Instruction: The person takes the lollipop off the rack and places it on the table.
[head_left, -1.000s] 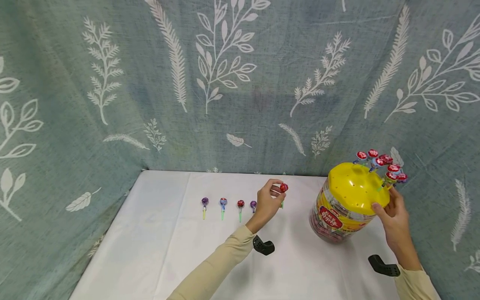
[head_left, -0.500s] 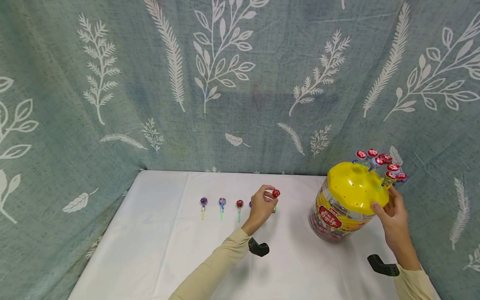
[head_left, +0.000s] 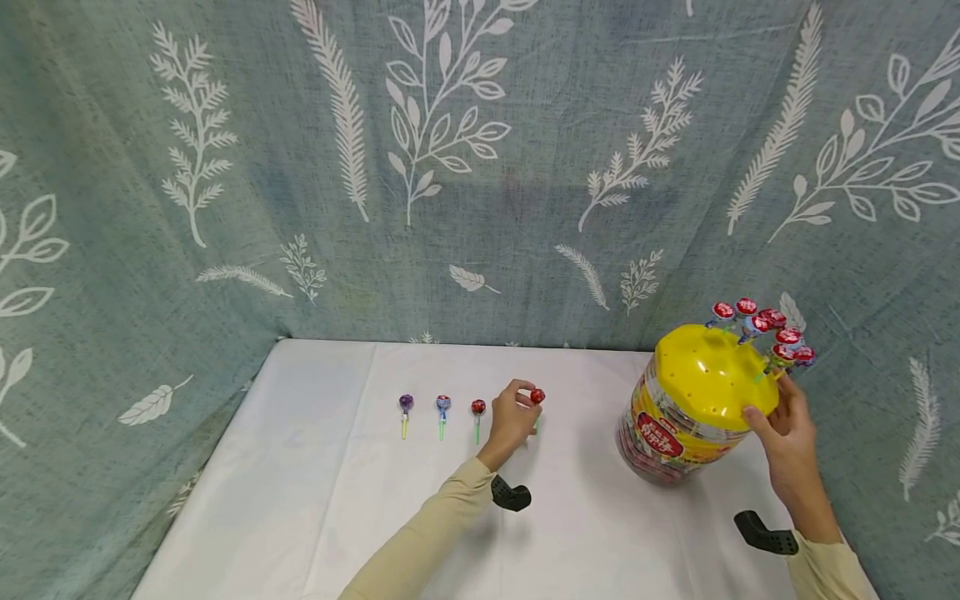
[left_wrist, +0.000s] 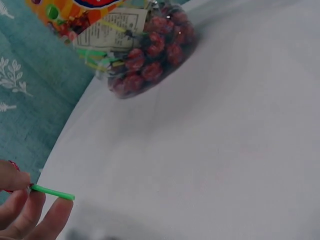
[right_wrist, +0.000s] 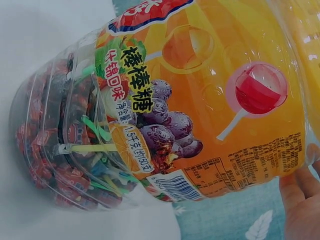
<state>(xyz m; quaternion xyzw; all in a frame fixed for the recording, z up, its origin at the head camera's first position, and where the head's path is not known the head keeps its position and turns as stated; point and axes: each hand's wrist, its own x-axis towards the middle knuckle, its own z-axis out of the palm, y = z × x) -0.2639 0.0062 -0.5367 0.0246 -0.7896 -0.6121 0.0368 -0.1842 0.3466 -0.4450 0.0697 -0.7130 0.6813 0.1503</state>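
Observation:
My left hand (head_left: 513, 421) pinches a red-wrapped lollipop (head_left: 537, 396) above the white table. In the left wrist view its green stick (left_wrist: 52, 192) sticks out between thumb and fingers. My right hand (head_left: 791, 446) grips the yellow lid edge of a big clear lollipop jar (head_left: 667, 437), thumb on the near side. Several wrapped lollipops (head_left: 787, 336) stand in holes along the far right of the lid (head_left: 708, 375). Through the jar wall in the right wrist view, many red lollipops (right_wrist: 75, 132) show at the bottom. Only fingers of the right hand (right_wrist: 302, 200) appear there.
Left of my left hand a row lies on the white cloth (head_left: 300, 500): a purple lollipop (head_left: 406, 403), a blue one (head_left: 443, 403) and a red one (head_left: 478, 407). A green leaf-patterned curtain (head_left: 480, 167) borders the table behind and at both sides.
My left hand has moved left and slightly nearer with the red lollipop, away from the jar. It now covers the purple lollipop at the row's right end. The right hand stays put.

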